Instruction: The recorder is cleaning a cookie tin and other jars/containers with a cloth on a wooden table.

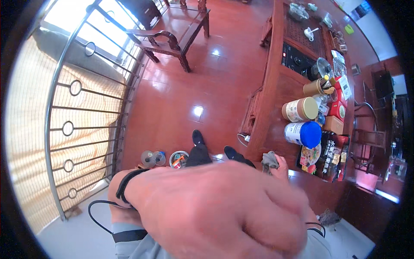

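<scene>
My left hand (213, 210) is very close to the camera, blurred, and fills the lower middle of the view. Its back faces up and the fingers curl away out of sight, so whatever may lie in the palm is hidden. A black band (124, 186) circles that wrist. Further off, partly covered by the left hand, my right hand (281, 166) grips a crumpled grey cloth (269, 161) beside the near end of a reddish wooden table (275, 87). Closest to it on the tabletop are a black printed food bag (334, 158) and a white tub with a blue lid (304, 134).
A tan canister (300, 109), red tins (337, 110) and a built-in black cooker (297, 58) line the table. Left stands a metal railing (87, 110); ahead is a carved wooden chair (181, 22). A round tin (179, 159) and glass lids (153, 158) rest near my feet.
</scene>
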